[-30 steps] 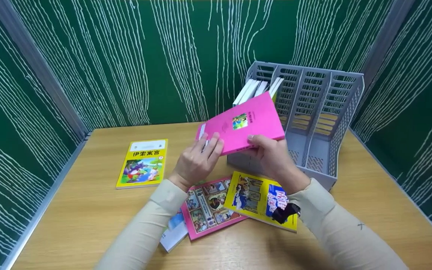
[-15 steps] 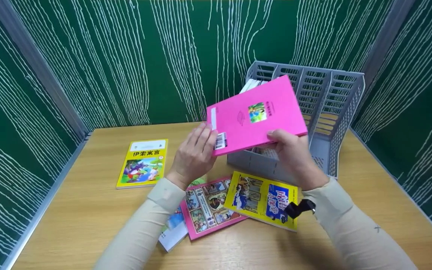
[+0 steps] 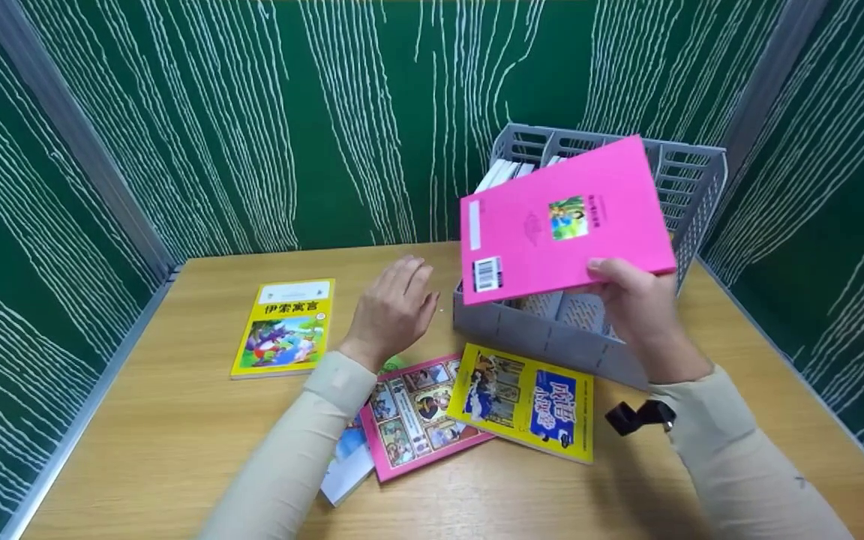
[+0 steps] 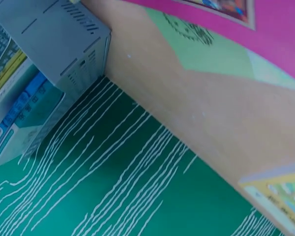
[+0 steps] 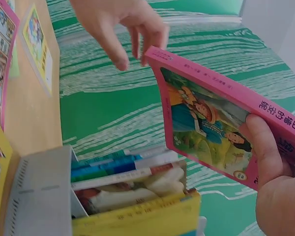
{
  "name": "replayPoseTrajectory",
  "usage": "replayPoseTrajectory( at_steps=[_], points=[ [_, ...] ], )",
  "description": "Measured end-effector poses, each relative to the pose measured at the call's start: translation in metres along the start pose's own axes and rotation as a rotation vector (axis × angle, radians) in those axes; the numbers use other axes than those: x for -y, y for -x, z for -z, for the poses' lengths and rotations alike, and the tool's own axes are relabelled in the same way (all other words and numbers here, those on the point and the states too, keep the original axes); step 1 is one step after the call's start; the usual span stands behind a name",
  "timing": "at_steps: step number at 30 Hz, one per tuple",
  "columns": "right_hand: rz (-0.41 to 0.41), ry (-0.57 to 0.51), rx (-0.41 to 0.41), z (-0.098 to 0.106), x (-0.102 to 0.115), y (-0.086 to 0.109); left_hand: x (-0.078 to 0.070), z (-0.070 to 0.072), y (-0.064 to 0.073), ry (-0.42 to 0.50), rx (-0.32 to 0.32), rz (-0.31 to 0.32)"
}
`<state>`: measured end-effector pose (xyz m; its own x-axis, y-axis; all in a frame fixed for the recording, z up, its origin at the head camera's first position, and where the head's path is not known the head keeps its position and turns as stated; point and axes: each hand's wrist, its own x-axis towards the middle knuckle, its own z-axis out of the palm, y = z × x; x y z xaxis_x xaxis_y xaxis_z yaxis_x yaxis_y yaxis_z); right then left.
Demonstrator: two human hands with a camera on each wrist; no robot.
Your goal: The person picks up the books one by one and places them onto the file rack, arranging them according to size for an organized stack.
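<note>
My right hand (image 3: 638,315) grips a pink book (image 3: 514,247) by one edge, thumb on its back cover, raised in front of the grey magazine file (image 3: 552,341). Its front cover, with a figure in a hat, shows in the right wrist view. My left hand (image 3: 391,311) hovers left of the book, holding nothing, its fingers loosely bent. Several books (image 5: 132,196) stand upright in the file's left compartments. Below the hands lie a yellow book (image 3: 522,401) and a pink-edged picture book (image 3: 421,416), overlapping.
Another yellow book (image 3: 286,326) lies face up at the left of the wooden table (image 3: 154,420). A pale book (image 3: 347,469) sticks out from under the pink-edged one. Green panels (image 3: 237,135) with white streaks wall in the back and sides.
The pink book has moved right and been tilted upright in my right hand. My left hand has let go of its left end and stays behind on the left.
</note>
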<state>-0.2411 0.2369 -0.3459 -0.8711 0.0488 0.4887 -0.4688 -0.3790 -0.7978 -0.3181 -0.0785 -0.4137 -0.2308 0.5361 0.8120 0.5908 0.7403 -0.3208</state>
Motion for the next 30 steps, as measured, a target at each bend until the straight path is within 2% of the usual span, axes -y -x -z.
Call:
replayPoseTrajectory(
  at_steps=[4,9,17,22,27,30],
  points=[
    [0.037,0.014,0.004,0.009,0.009,0.003,-0.007,-0.010,-0.001,0.102,0.091,0.013],
    [0.047,0.065,-0.038,0.019,0.018,0.008,-0.019,-0.022,-0.003,0.176,0.231,0.047],
    [0.075,0.035,-0.063,0.033,0.029,0.011,-0.036,-0.037,-0.011,0.287,0.446,0.120],
    [0.098,0.029,-0.067,0.043,0.032,0.013,-0.042,-0.046,-0.017,0.319,0.546,0.154],
    [0.145,0.055,-0.090,0.052,0.034,0.012,-0.047,-0.055,-0.021,0.311,0.637,0.172],
    [0.154,0.085,-0.117,0.055,0.036,0.013,-0.050,-0.061,-0.023,0.307,0.715,0.174]
  ],
)
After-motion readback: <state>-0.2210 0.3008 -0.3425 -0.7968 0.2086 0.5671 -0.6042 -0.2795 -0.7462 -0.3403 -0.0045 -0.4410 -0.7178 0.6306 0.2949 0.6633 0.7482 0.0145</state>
